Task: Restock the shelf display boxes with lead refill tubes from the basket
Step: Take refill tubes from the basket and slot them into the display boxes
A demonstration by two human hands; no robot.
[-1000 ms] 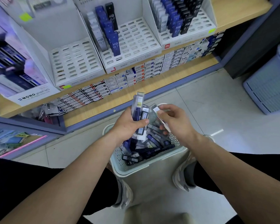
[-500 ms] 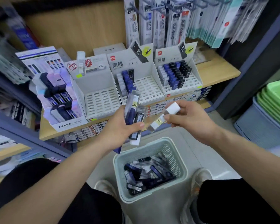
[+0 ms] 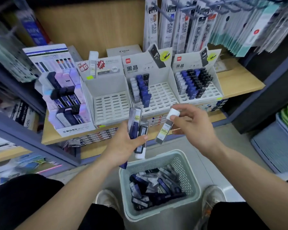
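A left hand [image 3: 123, 146] grips at least three lead refill tubes [image 3: 138, 128]. The right hand [image 3: 194, 128] pinches one white-capped tube [image 3: 165, 130] beside them, above a tube-filled basket [image 3: 189, 180]. Three white display boxes [image 3: 111, 103] stand on the wooden shelf [image 3: 236, 83].

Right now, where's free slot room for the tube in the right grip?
Left box, beside the MONO display: grid bare. Middle box: bare right of its blue tubes. Right box: crowded, only a front strip free.
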